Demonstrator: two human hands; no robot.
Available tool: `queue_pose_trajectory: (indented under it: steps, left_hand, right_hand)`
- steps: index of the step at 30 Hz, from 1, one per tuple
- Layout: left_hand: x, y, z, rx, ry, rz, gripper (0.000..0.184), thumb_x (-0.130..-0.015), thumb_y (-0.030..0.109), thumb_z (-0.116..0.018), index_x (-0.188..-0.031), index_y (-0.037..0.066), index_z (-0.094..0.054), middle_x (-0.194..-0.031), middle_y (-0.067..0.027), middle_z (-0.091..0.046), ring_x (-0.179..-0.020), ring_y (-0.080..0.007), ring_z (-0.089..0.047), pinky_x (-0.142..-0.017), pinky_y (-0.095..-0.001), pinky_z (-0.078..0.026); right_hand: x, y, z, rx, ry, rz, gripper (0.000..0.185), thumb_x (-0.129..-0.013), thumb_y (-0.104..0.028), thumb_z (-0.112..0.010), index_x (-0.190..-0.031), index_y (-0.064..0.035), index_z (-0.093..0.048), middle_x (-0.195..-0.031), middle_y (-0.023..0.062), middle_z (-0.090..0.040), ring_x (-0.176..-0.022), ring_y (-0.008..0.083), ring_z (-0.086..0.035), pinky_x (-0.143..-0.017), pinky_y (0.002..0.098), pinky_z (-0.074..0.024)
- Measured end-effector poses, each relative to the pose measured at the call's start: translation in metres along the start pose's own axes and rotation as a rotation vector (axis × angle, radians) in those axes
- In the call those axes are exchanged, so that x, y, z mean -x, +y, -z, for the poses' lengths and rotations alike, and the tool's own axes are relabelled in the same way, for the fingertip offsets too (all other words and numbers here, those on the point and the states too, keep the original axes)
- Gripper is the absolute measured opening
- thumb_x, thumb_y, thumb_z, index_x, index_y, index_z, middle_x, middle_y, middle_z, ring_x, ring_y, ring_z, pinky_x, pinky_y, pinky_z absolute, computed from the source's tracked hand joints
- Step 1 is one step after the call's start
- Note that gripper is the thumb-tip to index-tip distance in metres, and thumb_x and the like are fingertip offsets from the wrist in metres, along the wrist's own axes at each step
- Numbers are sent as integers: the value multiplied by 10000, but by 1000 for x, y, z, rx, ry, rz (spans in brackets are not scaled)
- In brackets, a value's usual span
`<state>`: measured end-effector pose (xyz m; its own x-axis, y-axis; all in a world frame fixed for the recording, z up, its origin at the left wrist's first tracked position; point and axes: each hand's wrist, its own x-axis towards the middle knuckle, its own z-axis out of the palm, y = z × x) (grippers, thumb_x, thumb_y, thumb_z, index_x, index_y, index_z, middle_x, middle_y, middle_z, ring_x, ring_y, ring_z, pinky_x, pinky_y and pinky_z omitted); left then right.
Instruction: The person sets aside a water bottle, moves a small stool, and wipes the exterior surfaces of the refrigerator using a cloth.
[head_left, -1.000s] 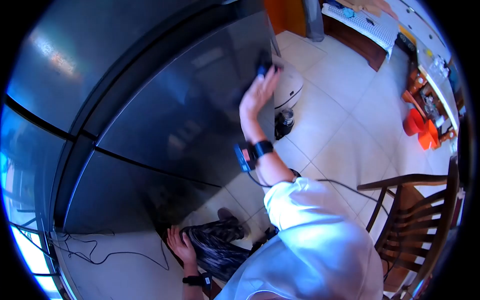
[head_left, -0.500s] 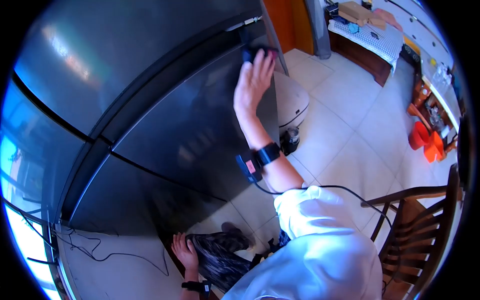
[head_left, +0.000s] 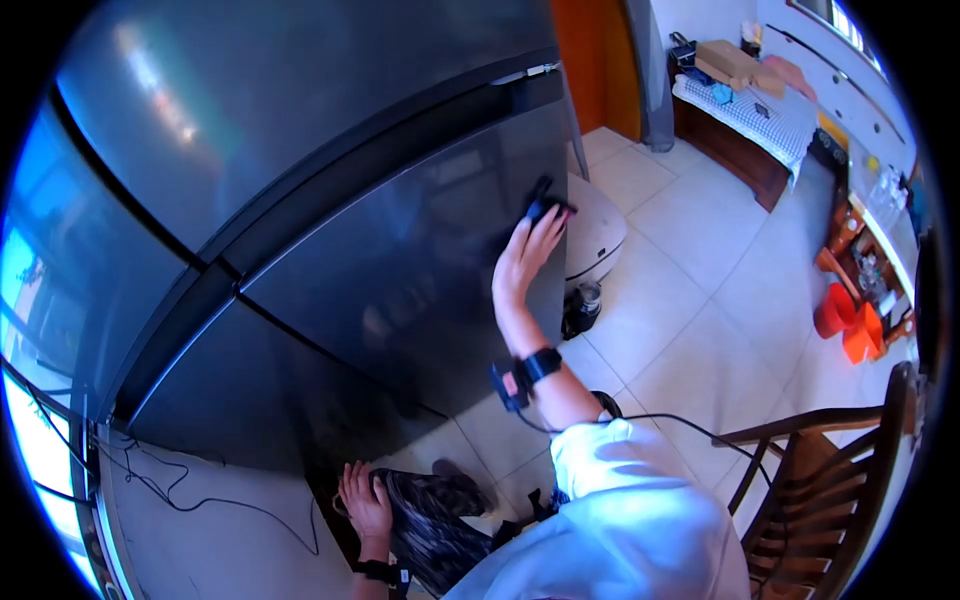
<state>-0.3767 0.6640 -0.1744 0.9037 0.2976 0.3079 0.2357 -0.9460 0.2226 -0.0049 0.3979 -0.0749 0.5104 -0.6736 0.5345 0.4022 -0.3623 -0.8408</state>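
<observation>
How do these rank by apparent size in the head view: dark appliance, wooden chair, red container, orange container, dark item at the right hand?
1. Dark appliance
2. Wooden chair
3. Unranked: red container and orange container look alike; dark item, partly covered by the right hand, is unsure.

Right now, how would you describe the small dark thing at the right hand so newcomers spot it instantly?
Start at the big dark fridge and find the right hand near its door's edge. There, unlike the black strap around the same arm, the small dark thing sits right at the fingers, with a reddish bit beside it.
</observation>
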Motion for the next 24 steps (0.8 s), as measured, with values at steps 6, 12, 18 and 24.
queue_pose_trajectory:
  steps: [6, 12, 18, 24]
  left_hand:
    - [6, -11, -4, 61, 68, 8, 333, -909, 215, -488, -1197, 76, -583, -1287, -133, -556, -1313, -333, -414, -1102, -500, -271]
    - [5, -10, -2, 95, 101, -17, 339, -904, 212, -497, -1198, 66, -581, -1276, -135, -563, -1309, -337, -416, -1090, -495, -295]
    - [4, -4, 1, 120, 119, -20, 336, -894, 203, -513, -1192, 63, -578, -1266, -129, -568, -1304, -331, -422, -1082, -490, -309]
    - [11, -7, 0, 121, 155, 30, 323, -890, 186, -523, -1185, 73, -589, -1267, -113, -574, -1300, -318, -430, -1077, -472, -327]
  right_hand:
    - [-117, -101, -12, 27, 106, 167, 580, -1024, -411, -265, -1471, -45, -325, -1540, 194, -266, -1418, 414, -200, -1120, 538, -160]
    - [-128, -154, -19, 9, 82, 419, 569, -1027, -409, -246, -1495, -88, -293, -1560, 151, -248, -1436, 384, -192, -1138, 530, -139]
    - [-61, -167, -12, -5, -98, 882, 504, -994, -285, -421, -1452, -78, -383, -1539, 151, -294, -1405, 389, -264, -1107, 526, -213]
    - [-65, -174, -25, -7, 21, 407, 570, -1035, -379, -265, -1489, -34, -276, -1525, 262, -249, -1391, 416, -274, -1116, 568, -171]
